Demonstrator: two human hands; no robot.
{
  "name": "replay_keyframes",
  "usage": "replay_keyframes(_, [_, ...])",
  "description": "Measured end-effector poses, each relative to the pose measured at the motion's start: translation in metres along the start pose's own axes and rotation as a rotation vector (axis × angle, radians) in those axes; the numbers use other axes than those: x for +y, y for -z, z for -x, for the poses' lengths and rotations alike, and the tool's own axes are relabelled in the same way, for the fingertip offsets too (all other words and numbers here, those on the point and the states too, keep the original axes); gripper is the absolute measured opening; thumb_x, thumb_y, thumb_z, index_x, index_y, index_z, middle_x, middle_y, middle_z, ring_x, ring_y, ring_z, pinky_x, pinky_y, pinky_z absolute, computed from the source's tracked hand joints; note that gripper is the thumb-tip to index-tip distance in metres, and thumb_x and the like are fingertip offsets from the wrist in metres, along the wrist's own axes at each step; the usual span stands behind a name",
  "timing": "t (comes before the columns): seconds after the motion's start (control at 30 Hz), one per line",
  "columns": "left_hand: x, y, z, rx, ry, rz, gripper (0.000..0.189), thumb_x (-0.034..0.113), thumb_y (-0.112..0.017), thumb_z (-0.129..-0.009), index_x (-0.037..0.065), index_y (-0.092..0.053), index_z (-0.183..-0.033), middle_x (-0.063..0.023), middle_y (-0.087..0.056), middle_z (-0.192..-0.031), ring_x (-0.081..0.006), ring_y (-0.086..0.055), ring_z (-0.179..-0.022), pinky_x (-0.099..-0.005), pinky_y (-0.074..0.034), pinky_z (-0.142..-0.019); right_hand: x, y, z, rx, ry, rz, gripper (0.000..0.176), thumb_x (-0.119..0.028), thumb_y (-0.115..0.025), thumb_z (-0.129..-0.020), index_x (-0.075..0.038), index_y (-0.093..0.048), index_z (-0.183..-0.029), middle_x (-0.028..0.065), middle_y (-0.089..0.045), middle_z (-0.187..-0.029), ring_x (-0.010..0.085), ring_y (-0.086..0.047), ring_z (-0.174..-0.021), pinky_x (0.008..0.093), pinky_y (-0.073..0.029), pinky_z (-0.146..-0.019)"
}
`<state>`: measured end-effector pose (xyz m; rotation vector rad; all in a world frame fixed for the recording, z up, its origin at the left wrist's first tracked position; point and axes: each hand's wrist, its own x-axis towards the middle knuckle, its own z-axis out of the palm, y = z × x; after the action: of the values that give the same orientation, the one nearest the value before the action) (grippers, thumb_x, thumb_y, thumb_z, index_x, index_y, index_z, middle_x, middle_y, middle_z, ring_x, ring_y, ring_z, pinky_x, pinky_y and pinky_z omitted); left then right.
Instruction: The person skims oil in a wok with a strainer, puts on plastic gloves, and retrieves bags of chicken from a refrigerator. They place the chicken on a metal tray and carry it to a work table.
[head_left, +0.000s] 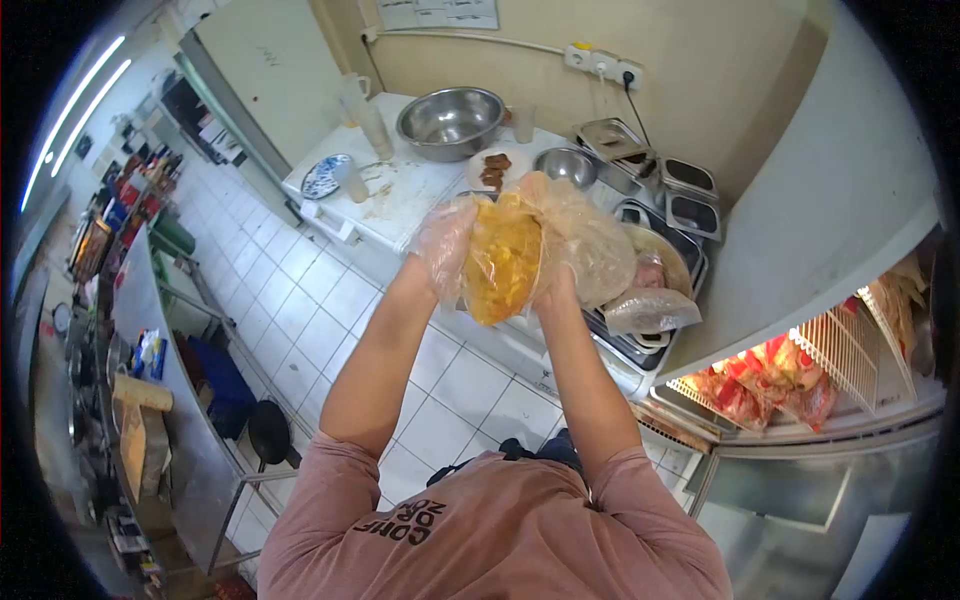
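A clear plastic bag of yellow-orange food (504, 258) is held up between my two hands, over the front edge of the white counter. My left hand (443, 240), in a clear plastic glove, is closed round the bag's left side. On the other side my right hand (555, 270) grips the bag, partly hidden by loose clear plastic (598, 262) that spreads to the right. Just behind the bag is a white plate (513, 163) with brown pieces (494, 171) on it.
The white counter (405, 190) holds a large steel bowl (451, 122), a smaller bowl (566, 168), a blue-patterned plate (327, 176) and metal containers (690, 176). At right stands an open fridge with bagged food (760, 385). A pan (269, 432) hangs by the left table.
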<state>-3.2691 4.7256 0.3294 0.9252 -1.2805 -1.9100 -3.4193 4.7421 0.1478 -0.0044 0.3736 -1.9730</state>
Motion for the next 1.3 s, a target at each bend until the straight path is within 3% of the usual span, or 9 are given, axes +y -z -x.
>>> replay_keyframes(0.17, [-0.007,0.034,0.006,0.034,-0.147,-0.411,0.028,0.022,-0.057,-0.095,0.000,-0.061,-0.112,-0.0106,-0.063,-0.105,-0.0198,-0.063,-0.097,-0.0347,-0.055,-0.079,-0.026,-0.010,-0.040,0.127,0.158,0.148,0.039,-0.028,-0.051,-0.097,-0.004,-0.052,-0.127,0.0125,-0.059,-0.123,0.0301,-0.059,-0.111,0.0427,-0.052,-0.094])
replay_keyframes(0.27, [-0.033,0.074,0.003,-0.284,-0.067,0.085,0.029,0.026,-0.056,-0.095,0.002,-0.062,-0.110,-0.0102,-0.063,-0.107,-0.0192,-0.061,-0.100,-0.0353,-0.053,-0.082,-0.059,0.037,-0.116,0.312,0.125,0.423,0.038,-0.026,-0.051,-0.097,-0.004,-0.051,-0.128,0.0120,-0.059,-0.123,0.0299,-0.061,-0.109,0.0436,-0.053,-0.091])
replay_keyframes(0.37, [-0.035,0.086,0.007,0.119,-0.402,-0.407,0.031,0.032,-0.051,-0.096,0.007,-0.063,-0.108,-0.0082,-0.064,-0.104,-0.0189,-0.062,-0.095,-0.0371,-0.053,-0.076,-0.084,-0.081,-0.074,-0.067,0.084,0.202,0.039,-0.027,-0.052,-0.097,-0.007,-0.049,-0.130,0.0100,-0.059,-0.122,0.0286,-0.061,-0.105,0.0434,-0.053,-0.088])
replay_keyframes(0.43, [-0.007,0.049,0.041,0.372,-0.043,-0.385,0.032,0.035,-0.048,-0.096,0.009,-0.064,-0.106,-0.0068,-0.065,-0.102,-0.0182,-0.062,-0.093,-0.0371,-0.053,-0.072,-0.103,-0.074,-0.089,-0.028,0.180,0.369,0.040,-0.031,-0.050,-0.098,-0.008,-0.048,-0.131,0.0094,-0.059,-0.122,0.0283,-0.061,-0.106,0.0437,-0.053,-0.087])
replay_keyframes(0.57, [-0.017,0.058,0.027,0.390,-0.042,-0.600,0.033,0.027,-0.042,-0.098,0.004,-0.062,-0.111,-0.0143,-0.065,-0.101,-0.0261,-0.063,-0.088,-0.0406,-0.052,-0.071,-0.124,-0.097,-0.088,-0.011,0.128,0.485,0.048,-0.037,-0.046,-0.099,-0.006,-0.045,-0.136,0.0106,-0.057,-0.128,0.0271,-0.059,-0.112,0.0430,-0.052,-0.091])
replay_keyframes(0.77, [-0.073,0.111,-0.065,0.276,-0.245,-0.743,0.025,0.026,-0.048,-0.096,0.009,-0.064,-0.104,-0.0053,-0.061,-0.086,-0.0152,-0.055,-0.072,-0.0341,-0.046,-0.060,-0.138,-0.079,-0.119,0.118,0.046,0.452,0.046,-0.038,-0.047,-0.098,-0.007,-0.048,-0.133,0.0102,-0.059,-0.127,0.0284,-0.059,-0.111,0.0450,-0.051,-0.092])
replay_keyframes(0.83, [-0.075,0.106,-0.077,0.233,-0.323,-0.809,0.025,0.019,-0.044,-0.096,0.002,-0.062,-0.098,-0.0134,-0.064,-0.088,-0.0267,-0.061,-0.077,-0.0394,-0.050,-0.068,-0.149,-0.053,-0.147,0.112,0.049,0.422,0.046,-0.039,-0.046,-0.098,-0.008,-0.049,-0.132,0.0105,-0.058,-0.129,0.0296,-0.058,-0.112,0.0486,-0.049,-0.094])
replay_keyframes(1.07, [-0.057,0.092,-0.089,0.047,-0.033,-0.238,0.025,0.022,-0.045,-0.097,0.006,-0.062,-0.105,-0.0040,-0.063,-0.086,-0.0138,-0.055,-0.073,-0.0323,-0.046,-0.062,-0.157,-0.058,-0.160,0.206,0.340,0.404,0.040,-0.032,-0.045,-0.099,-0.004,-0.053,-0.127,0.0163,-0.060,-0.124,0.0314,-0.060,-0.110,0.0475,-0.051,-0.094])
replay_keyframes(1.3, [-0.099,0.142,-0.162,-0.131,-0.426,-0.607,0.029,0.020,-0.041,-0.096,0.003,-0.062,-0.107,-0.0093,-0.065,-0.095,-0.0201,-0.061,-0.086,-0.0347,-0.050,-0.080,-0.126,-0.065,-0.132,0.193,0.609,0.327,0.040,-0.032,-0.048,-0.098,-0.006,-0.053,-0.127,0.0133,-0.061,-0.121,0.0307,-0.059,-0.109,0.0467,-0.047,-0.097])
